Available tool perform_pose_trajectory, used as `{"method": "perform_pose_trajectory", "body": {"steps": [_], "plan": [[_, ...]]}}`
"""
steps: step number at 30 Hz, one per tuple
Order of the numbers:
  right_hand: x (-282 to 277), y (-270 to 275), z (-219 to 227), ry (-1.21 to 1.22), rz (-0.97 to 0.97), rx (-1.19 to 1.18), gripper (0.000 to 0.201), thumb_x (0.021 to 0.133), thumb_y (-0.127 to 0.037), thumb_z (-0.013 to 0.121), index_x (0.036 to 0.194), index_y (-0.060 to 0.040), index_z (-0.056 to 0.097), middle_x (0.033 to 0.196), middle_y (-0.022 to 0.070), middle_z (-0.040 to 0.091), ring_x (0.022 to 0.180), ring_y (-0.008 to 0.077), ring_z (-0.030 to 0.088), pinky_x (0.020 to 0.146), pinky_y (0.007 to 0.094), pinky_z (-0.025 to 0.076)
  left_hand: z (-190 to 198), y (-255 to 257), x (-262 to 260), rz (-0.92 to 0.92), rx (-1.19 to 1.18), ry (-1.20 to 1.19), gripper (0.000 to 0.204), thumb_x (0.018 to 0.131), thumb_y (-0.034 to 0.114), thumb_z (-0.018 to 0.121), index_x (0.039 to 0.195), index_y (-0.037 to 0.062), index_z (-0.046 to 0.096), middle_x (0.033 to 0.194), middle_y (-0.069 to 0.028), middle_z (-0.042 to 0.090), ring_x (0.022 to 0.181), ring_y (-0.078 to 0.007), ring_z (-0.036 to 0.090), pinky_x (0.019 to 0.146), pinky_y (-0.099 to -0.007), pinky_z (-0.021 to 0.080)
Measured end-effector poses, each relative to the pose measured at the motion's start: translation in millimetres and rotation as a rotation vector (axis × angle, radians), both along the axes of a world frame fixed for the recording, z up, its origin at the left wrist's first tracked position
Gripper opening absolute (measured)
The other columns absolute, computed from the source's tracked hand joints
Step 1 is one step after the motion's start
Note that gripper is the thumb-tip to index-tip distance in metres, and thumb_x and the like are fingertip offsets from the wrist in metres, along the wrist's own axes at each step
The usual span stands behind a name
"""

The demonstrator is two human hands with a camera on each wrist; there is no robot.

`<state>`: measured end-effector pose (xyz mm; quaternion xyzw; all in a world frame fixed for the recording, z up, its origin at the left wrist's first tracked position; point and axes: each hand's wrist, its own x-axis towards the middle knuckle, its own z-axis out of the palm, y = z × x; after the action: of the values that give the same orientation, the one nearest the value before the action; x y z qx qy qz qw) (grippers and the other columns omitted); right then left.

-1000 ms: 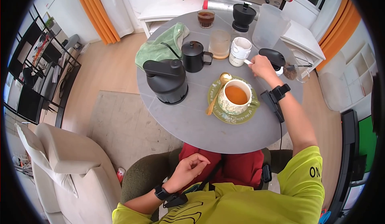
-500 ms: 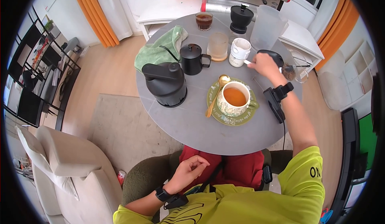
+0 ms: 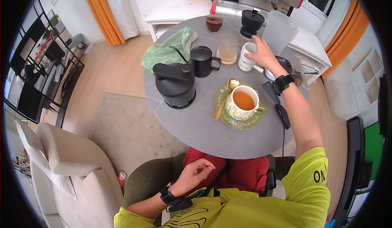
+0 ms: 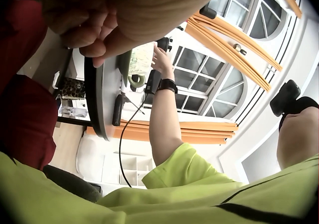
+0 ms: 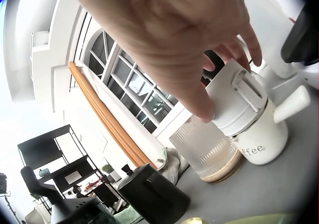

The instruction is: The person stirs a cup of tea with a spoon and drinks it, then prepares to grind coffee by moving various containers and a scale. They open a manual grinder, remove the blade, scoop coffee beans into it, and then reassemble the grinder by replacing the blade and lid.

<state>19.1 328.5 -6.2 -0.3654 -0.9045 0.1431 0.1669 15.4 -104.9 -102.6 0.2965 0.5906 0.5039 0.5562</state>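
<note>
Two white pieces stand stacked on the table: a cup [image 5: 234, 107] with a small loop handle, on top of a pot [image 5: 264, 137] that has a stubby side handle [image 5: 293, 103] and dark lettering. My right hand [image 3: 267, 57] reaches around the upper cup. Its thumb lies at the near side and the fairly straight fingers spread past the far side. Down at my lap, my left hand [image 3: 192, 177] hangs loosely curled with nothing in it. A patterned cup [image 3: 237, 109] of amber drink sits on a green saucer [image 3: 241, 125], with a gold spoon [image 3: 220, 107] beside it.
Left of the stack stand a ribbed glass [image 3: 227, 50], a black kettle [image 3: 201, 64], a black lidded appliance [image 3: 175, 89] and a green cloth [image 3: 167, 50]. Behind are a hand grinder [image 3: 252, 21], a clear pitcher [image 3: 279, 31] and a glass of brown liquid [image 3: 214, 23].
My right hand has let go of the pot's side handle and moved up and left to the upper cup, its fingers now spread. My left hand has stayed in place.
</note>
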Motion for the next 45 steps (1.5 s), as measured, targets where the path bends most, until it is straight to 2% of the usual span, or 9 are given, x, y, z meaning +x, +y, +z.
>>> {"method": "perform_pose_trajectory", "body": {"steps": [9, 17, 33, 35, 38, 39, 42, 44, 45], "plan": [[-31.5, -2.0, 65.8, 0.248, 0.166, 0.015, 0.082, 0.074, -0.033, 0.074, 0.142, -0.0054, 0.036, 0.135, 0.0274, 0.046, 0.126, 0.038, 0.047, 0.105, 0.0413, 0.039, -0.3, 0.9, -1.7, -0.008, -0.009, -0.007, 0.01, 0.095, 0.008, 0.056, 0.102, 0.003, 0.061, 0.069, 0.0041, 0.052, 0.064, -0.0026, 0.047, 0.058, -0.0202, 0.039], [-74.4, 1.9, 38.6, 0.114, 0.223, 0.071, 0.084, 0.075, -0.031, 0.073, 0.145, -0.0058, 0.033, 0.14, 0.0247, 0.044, 0.13, 0.036, 0.044, 0.108, 0.0413, 0.037, -8.7, -0.3, -3.0, 0.001, 0.0, -0.004, 0.01, 0.095, 0.009, 0.057, 0.101, 0.0026, 0.061, 0.069, 0.0036, 0.053, 0.063, -0.003, 0.048, 0.057, -0.0205, 0.04], [-71.3, -1.8, 34.0, 0.021, 0.225, 0.016, 0.086, 0.079, -0.033, 0.07, 0.147, -0.0018, 0.029, 0.14, 0.0269, 0.042, 0.13, 0.0362, 0.045, 0.107, 0.0396, 0.038, -16.8, 0.3, -4.0, -0.016, -0.014, 0.041, 0.01, 0.095, 0.01, 0.057, 0.1, 0.003, 0.062, 0.068, 0.0027, 0.054, 0.063, -0.0038, 0.05, 0.057, -0.0216, 0.04], [-70.0, -0.9, 33.1, -0.017, 0.24, -0.012, 0.086, 0.079, -0.039, 0.072, 0.147, -0.007, 0.031, 0.143, 0.0252, 0.041, 0.135, 0.0354, 0.039, 0.111, 0.0409, 0.032, -16.4, 0.7, -3.9, -0.018, -0.012, 0.043, 0.01, 0.095, 0.01, 0.057, 0.1, 0.0031, 0.062, 0.068, 0.0026, 0.054, 0.063, -0.0039, 0.05, 0.057, -0.0216, 0.041], [-61.4, 25.8, 24.0, 0.14, 0.302, 0.118, 0.086, 0.08, -0.041, 0.072, 0.148, -0.0072, 0.031, 0.145, 0.0254, 0.039, 0.132, 0.0356, 0.043, 0.109, 0.0394, 0.036, -14.0, 0.2, -5.3, -0.019, -0.023, 0.054, 0.01, 0.095, 0.011, 0.057, 0.1, 0.0031, 0.062, 0.069, 0.0024, 0.054, 0.063, -0.0041, 0.051, 0.057, -0.0218, 0.041], [-51.8, 20.3, 27.3, 0.269, 0.215, 0.161, 0.071, 0.084, -0.037, 0.068, 0.141, -0.0044, 0.042, 0.132, 0.0269, 0.052, 0.118, 0.033, 0.056, 0.098, 0.0383, 0.045, -13.6, 0.4, -4.9, -0.018, -0.028, 0.062, 0.01, 0.095, 0.011, 0.057, 0.1, 0.0032, 0.062, 0.069, 0.0022, 0.055, 0.063, -0.0042, 0.051, 0.057, -0.0219, 0.041], [-18.1, 19.9, 36.6, 0.208, 0.014, 0.118, 0.044, 0.09, -0.031, 0.063, 0.12, 0.0008, 0.059, 0.11, 0.0245, 0.064, 0.097, 0.0301, 0.066, 0.082, 0.0383, 0.051, -14.4, 0.4, -5.2, -0.019, -0.028, 0.075, 0.01, 0.095, 0.01, 0.057, 0.1, 0.0033, 0.062, 0.069, 0.0017, 0.055, 0.063, -0.0044, 0.051, 0.057, -0.0221, 0.042], [7.1, 5.2, 30.8, 0.072, -0.029, 0.058, 0.032, 0.091, -0.025, 0.06, 0.09, 0.0059, 0.065, 0.096, 0.0263, 0.065, 0.094, 0.0388, 0.063, 0.078, 0.0441, 0.05, -15.0, 0.8, -4.8, -0.021, -0.026, 0.065, 0.01, 0.094, 0.01, 0.057, 0.1, 0.0033, 0.062, 0.069, 0.0016, 0.055, 0.063, -0.0045, 0.052, 0.057, -0.0221, 0.042], [16.5, -0.4, 27.1, 0.07, -0.032, 0.059, 0.032, 0.091, -0.025, 0.06, 0.09, 0.0059, 0.065, 0.096, 0.0263, 0.065, 0.094, 0.0388, 0.063, 0.078, 0.0441, 0.05, -15.3, 1.0, -4.5, -0.019, -0.025, 0.06, 0.01, 0.094, 0.01, 0.057, 0.1, 0.0033, 0.062, 0.069, 0.0015, 0.055, 0.063, -0.0045, 0.052, 0.057, -0.0221, 0.042]]}}
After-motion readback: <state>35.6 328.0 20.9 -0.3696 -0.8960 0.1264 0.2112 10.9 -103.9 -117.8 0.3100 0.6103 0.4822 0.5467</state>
